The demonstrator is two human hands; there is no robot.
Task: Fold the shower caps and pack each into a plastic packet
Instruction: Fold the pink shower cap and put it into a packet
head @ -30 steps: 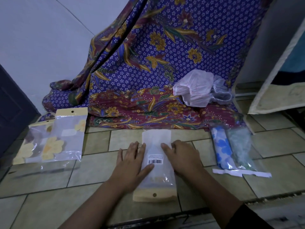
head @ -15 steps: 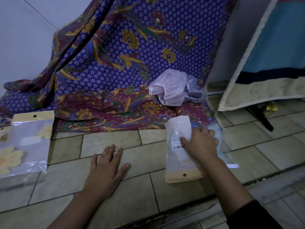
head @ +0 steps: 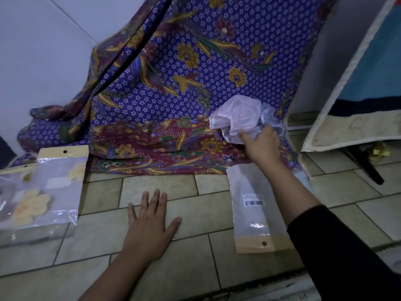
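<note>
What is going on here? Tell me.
A person is packing shower caps on a tiled floor. The right hand reaches into the loose pile of caps on the patterned cloth; the left hand rests flat on the floor. A filled packet lies under the right arm, and more packets lie at left.

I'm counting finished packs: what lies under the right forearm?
The packed packet with a barcode label lies on the floor tiles beneath the right forearm. Its right edge is covered, as is whatever lies beyond it.
</note>
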